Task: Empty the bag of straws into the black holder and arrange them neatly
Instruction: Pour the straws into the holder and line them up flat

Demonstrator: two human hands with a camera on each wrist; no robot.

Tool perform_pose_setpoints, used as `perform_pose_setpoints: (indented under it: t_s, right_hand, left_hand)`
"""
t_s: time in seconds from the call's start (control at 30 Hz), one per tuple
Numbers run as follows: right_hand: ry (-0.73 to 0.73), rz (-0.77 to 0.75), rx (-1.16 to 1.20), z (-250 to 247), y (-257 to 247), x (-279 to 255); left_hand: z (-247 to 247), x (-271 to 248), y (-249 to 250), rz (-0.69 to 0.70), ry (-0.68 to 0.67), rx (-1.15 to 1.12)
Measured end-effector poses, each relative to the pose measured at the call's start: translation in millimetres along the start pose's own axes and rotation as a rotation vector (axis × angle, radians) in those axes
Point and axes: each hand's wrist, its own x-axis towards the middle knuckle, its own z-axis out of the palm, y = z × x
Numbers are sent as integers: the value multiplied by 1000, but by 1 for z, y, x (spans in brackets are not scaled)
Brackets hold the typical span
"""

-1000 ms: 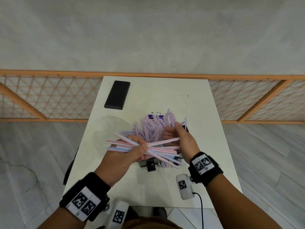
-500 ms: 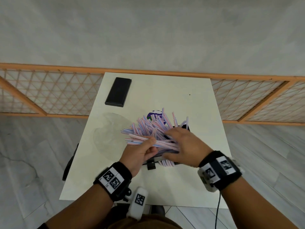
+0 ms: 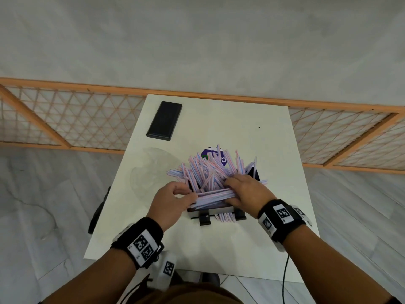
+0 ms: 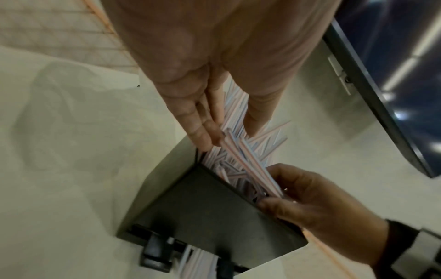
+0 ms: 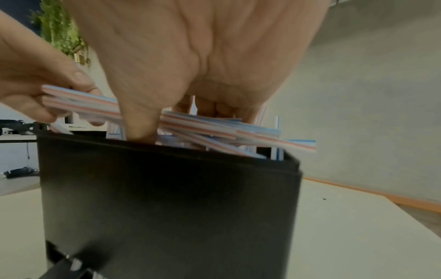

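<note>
The straws [image 3: 210, 172] are already out of the bag and in or on the black holder [image 3: 221, 209], which stands a little toward the near edge of the white table [image 3: 252, 137]; judging by how they lie, the emptying looks done and the tidying is what remains. Most of the straws stick up from the holder's open top in a loose, fanned tangle, pointing several ways, and a few show through the slot at the holder's near foot. One bundle [image 3: 215, 193] lies crosswise along the holder's near rim, held at both ends: the left hand [image 3: 169, 201] pinches its left end between curled fingers and thumb, and the right hand [image 3: 246, 190] lies over its right end with the thumb pressed down inside the near wall, fingers curled over the bundle. My guess is that this bundle has to be laid level in the holder and the upright tangle then combed flat to match. Counting: one holder, two hands, one flat black slab [image 3: 164, 120] on the far left of the table beyond the holder, one crumpled clear bag [image 3: 153, 170] just left of the holder, apparently empty, and one round purple label or lid [image 3: 211, 155] partly hidden behind the straws; the straws themselves are far too many and too overlapped to count
</note>
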Motion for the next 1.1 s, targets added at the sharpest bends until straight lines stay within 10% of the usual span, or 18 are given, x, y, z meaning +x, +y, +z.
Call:
perform_pose_setpoints:
  t_s: [0.4,0.67,0.9,1.1]
  right_hand:
    - [19,-105,-95,16,-20,12]
    - [298,-23,28,12,-6,-22]
    - [93,47,22,34,-8,-37]
    - [-63,39,29,31,-19,-20]
  left_hand:
    - [23,-11,-10,446,-128,633]
    - [17,-12,-11,613,-59,763]
    - [36,-15,-9,902,-24,955]
    - [44,0,-21,822,-90,1069]
